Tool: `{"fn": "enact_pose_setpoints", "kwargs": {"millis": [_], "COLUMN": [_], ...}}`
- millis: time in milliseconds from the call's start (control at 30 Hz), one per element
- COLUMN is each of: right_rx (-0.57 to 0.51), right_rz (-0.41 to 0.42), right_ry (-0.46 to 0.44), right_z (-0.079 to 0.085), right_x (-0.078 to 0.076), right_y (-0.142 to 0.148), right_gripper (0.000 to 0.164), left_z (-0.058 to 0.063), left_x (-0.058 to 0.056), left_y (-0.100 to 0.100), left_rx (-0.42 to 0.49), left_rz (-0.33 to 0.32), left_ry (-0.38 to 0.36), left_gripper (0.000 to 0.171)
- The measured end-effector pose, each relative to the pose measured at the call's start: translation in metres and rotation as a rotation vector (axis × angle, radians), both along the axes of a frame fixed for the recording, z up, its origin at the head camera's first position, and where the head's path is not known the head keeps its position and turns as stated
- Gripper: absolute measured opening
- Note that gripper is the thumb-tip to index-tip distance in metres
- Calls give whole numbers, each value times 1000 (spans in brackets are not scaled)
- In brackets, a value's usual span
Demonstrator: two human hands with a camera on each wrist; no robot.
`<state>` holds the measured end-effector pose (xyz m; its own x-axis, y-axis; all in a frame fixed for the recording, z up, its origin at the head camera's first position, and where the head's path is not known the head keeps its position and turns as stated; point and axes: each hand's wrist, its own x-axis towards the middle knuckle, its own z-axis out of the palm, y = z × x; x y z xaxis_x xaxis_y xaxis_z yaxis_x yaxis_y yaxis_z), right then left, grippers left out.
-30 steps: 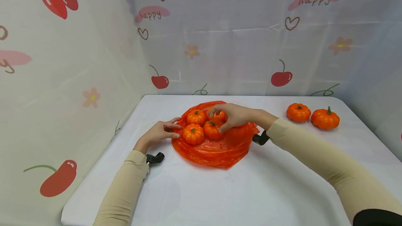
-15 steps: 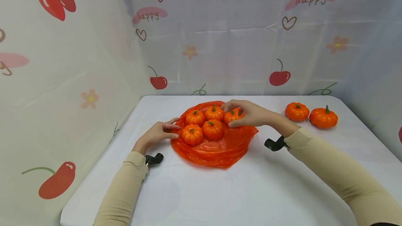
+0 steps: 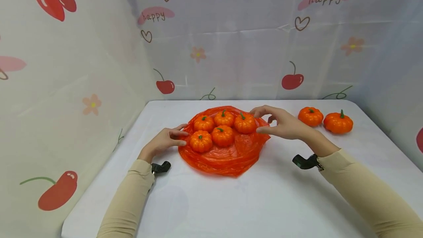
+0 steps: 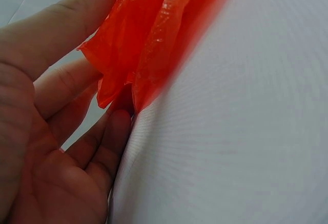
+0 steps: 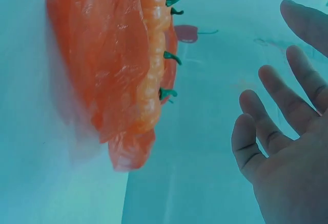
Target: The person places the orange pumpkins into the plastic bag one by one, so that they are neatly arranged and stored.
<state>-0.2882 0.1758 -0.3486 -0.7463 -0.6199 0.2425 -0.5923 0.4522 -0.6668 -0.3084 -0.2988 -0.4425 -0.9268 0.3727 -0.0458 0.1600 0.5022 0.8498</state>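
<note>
Several small orange pumpkins (image 3: 222,136) sit together in a red plastic bag (image 3: 228,161) whose mouth is spread wide on the table. At the bag's left edge, my left hand (image 3: 163,140) holds the rim; the left wrist view shows thumb and fingers on either side of the thin red film (image 4: 136,34). My right hand (image 3: 284,123) hovers at the bag's right side, fingers apart and nothing in it. Seen from the right wrist, the fingers of that hand (image 5: 294,157) are spread, well away from the green-stemmed pumpkins (image 5: 151,75).
Two more orange pumpkins, one rounder (image 3: 310,116) and one with a tall stem (image 3: 338,122), stand at the table's back right. The white table (image 3: 214,205) ends at a printed curtain (image 3: 228,54) behind and another at the left.
My right hand let go of a pumpkin at the right of the group in the bag, then drew away to the right. The left hand stayed at the bag's edge.
</note>
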Motion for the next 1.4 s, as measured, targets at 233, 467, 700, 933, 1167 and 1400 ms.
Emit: {"fn": "enact_pose_setpoints", "kwargs": {"millis": [233,467,700,933,1167,1400], "right_rx": [43,55,69,50,75,37], "right_rz": [-125,-235,-337,-474,-623,-791], "right_ry": [48,56,66,0,-69,-98], "right_z": [-13,-25,-36,-38,-44,-50], "right_x": [15,26,25,22,10,-1], "right_y": [28,59,94,124,156,185], "right_gripper": [34,32,37,50,67,79], "left_z": [1,3,3,2,1,1], "left_x": [-1,-1,1,1,1,1], "left_y": [2,2,0,0,0,-2], "left_rx": [0,-2,-4,3,0,-13], "left_rz": [-1,-1,12,1,-5,-5], "left_ry": [-11,-8,-11,-9,-8,1], "left_gripper": [46,47,47,46,48,50]}}
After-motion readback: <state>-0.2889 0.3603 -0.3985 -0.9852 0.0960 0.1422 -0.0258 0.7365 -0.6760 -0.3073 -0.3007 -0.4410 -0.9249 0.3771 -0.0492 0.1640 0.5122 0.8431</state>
